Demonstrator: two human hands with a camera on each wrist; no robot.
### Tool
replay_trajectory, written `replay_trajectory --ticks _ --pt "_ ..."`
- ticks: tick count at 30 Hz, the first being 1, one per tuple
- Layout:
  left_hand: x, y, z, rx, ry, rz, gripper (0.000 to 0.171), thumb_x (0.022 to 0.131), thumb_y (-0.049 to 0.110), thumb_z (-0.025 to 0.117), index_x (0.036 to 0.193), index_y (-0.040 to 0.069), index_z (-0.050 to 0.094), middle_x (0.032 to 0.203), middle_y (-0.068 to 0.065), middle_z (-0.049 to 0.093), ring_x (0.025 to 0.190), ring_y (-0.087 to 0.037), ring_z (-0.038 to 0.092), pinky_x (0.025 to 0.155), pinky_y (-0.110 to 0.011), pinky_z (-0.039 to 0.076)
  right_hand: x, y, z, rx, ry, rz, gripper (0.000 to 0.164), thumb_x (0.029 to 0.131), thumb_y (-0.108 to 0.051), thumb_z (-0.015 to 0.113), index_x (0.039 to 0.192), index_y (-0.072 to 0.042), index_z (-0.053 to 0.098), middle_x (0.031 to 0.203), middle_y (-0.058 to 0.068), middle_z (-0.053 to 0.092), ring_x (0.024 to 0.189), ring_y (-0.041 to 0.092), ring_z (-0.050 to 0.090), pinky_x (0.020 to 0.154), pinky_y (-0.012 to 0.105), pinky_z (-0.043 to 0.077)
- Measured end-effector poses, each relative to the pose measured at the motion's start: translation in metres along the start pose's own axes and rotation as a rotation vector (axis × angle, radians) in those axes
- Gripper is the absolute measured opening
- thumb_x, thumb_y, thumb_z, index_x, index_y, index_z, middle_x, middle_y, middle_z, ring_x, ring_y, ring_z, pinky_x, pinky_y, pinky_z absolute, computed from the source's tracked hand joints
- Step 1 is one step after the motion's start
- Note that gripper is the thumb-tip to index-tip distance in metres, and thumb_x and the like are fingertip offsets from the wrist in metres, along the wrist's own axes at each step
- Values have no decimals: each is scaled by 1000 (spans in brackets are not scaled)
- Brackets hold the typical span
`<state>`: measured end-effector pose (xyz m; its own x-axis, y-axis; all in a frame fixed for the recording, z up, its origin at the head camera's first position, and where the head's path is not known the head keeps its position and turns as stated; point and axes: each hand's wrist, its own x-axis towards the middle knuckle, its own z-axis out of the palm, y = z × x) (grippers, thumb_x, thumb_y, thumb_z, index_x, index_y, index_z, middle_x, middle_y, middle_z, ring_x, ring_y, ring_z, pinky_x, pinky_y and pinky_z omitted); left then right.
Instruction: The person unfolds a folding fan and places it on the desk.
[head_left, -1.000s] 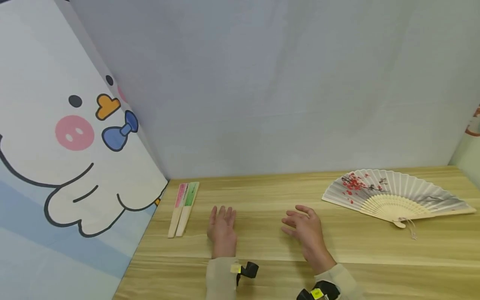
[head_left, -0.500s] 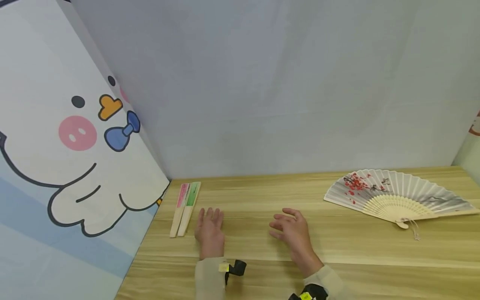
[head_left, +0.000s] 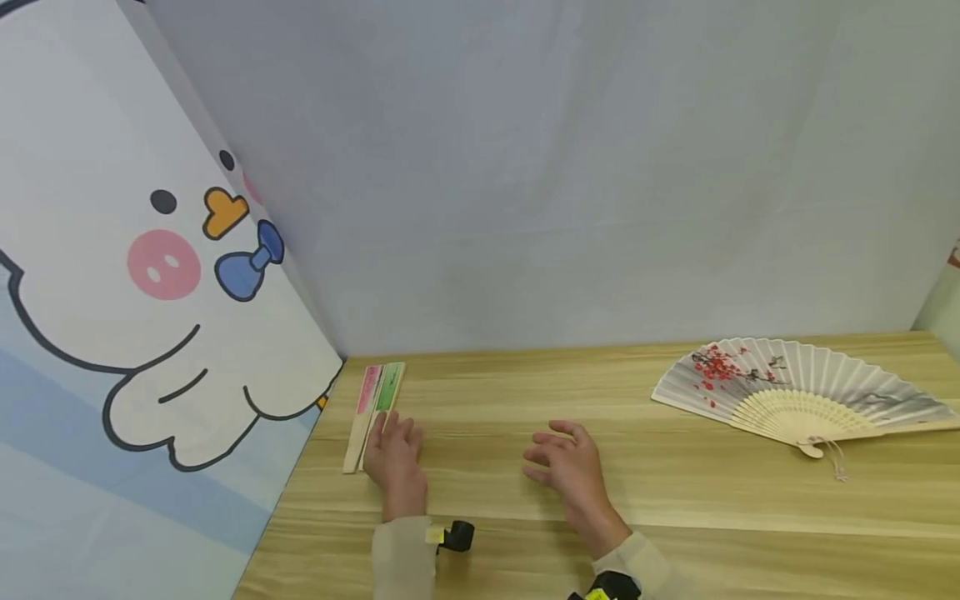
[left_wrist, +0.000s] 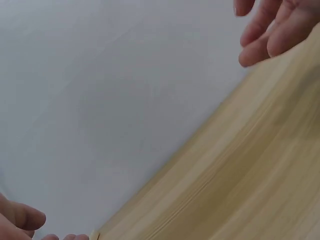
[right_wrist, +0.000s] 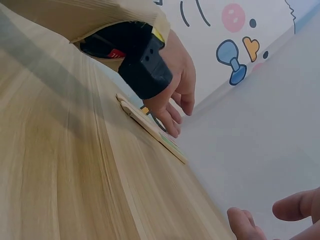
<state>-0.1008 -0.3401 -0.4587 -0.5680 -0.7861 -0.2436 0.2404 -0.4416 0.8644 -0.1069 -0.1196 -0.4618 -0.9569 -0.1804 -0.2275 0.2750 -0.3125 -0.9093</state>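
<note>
Two folded hand fans lie side by side at the table's left, one with a pink band (head_left: 369,387) and one with a green band (head_left: 389,383). My left hand (head_left: 396,458) hovers at their right side, fingers loosely bent, overlapping the green-banded fan's lower half in the head view. Seen from the right wrist, the left fingers (right_wrist: 172,120) point down close over the folded fans (right_wrist: 150,127). Holding nothing, my right hand (head_left: 567,467) is held over the middle of the table with relaxed, spread fingers. An unfolded fan (head_left: 802,392) with red blossoms lies far right.
The wood-grain table (head_left: 510,383) ends against a plain pale cloth backdrop (head_left: 562,208). On the left stands a panel (head_left: 247,358) with a white cartoon character. A thin tassel cord (head_left: 836,458) hangs from the unfolded fan's pivot. Black cameras sit on both wrists.
Both hands have moved left; my left hand has come from beside the folded fans to overlap the green-banded one. The fans stay where they lie, the whole view shifting slightly.
</note>
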Motion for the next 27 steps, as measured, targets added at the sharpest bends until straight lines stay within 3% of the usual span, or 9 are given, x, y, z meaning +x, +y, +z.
replay_trajectory --ticks 4,9,12,17,22,24,27 --pt "6 6 -3 54 4 54 55 101 -12 53 155 -4 46 156 -24 48 100 -7 64 81 -19 60 -1 1 3 -1 -7 -1 48 98 6 58 143 9 40 127 27 63 90 18 72 77 30 66" --pt "12 13 -9 149 26 91 53 100 -10 59 152 -4 51 150 -25 54 97 -6 65 82 -18 61 -1 3 8 -7 -27 3 48 100 5 58 144 9 40 129 27 63 91 17 72 77 31 66" --pt "16 16 -13 211 42 120 51 99 -11 59 149 -5 54 147 -25 57 99 -9 65 80 -16 59 -1 4 11 -11 -38 2 47 100 4 58 144 8 40 130 27 63 91 17 72 77 32 66" --pt "22 19 -21 341 49 188 50 95 -15 56 144 -7 57 147 -27 57 127 -31 59 86 -16 58 -3 5 15 -17 -67 -1 47 101 3 58 144 7 39 129 25 63 93 19 72 78 33 66" --pt "26 23 -28 488 22 219 53 93 -17 53 145 -7 58 152 -30 51 143 -45 48 112 -41 53 -6 7 18 -19 -93 -1 48 101 3 57 145 8 38 131 26 61 94 19 71 80 34 66" --pt "27 24 -30 537 12 229 53 92 -18 54 144 -7 58 152 -31 50 144 -46 47 115 -50 49 -7 8 18 -23 -100 3 49 101 4 57 145 9 38 132 27 60 95 20 71 81 34 66" --pt "30 25 -33 593 -1 241 52 93 -18 54 144 -8 58 150 -32 51 140 -46 50 112 -53 51 -9 9 19 -31 -113 9 50 100 4 56 146 10 37 134 30 59 95 20 71 83 35 66"
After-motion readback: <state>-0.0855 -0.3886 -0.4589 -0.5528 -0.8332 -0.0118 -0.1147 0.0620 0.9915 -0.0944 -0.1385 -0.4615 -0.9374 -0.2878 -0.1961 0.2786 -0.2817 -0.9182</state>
